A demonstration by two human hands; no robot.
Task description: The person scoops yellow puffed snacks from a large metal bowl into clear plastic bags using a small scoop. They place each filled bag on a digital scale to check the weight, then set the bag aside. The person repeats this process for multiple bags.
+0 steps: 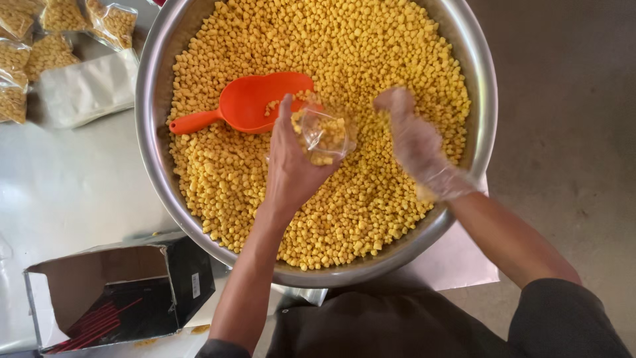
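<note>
A big steel bowl [150, 126] holds a heap of small yellow puffed snack pieces [371, 59]. My left hand [291, 166] is bare and holds a small clear plastic bag [328, 132] open over the heap, with some yellow pieces inside it. My right hand [417, 142] wears a thin clear plastic glove and hovers just right of the bag, fingers curled and blurred. An orange plastic scoop [248, 103] lies on the snack heap to the left of the bag, with a few pieces in it.
Several filled clear snack bags [40, 40] and a flat white pouch [86, 89] lie on the steel table at top left. An open black cardboard box [119, 292] with thin red sticks inside stands at bottom left. Concrete floor [570, 132] is at right.
</note>
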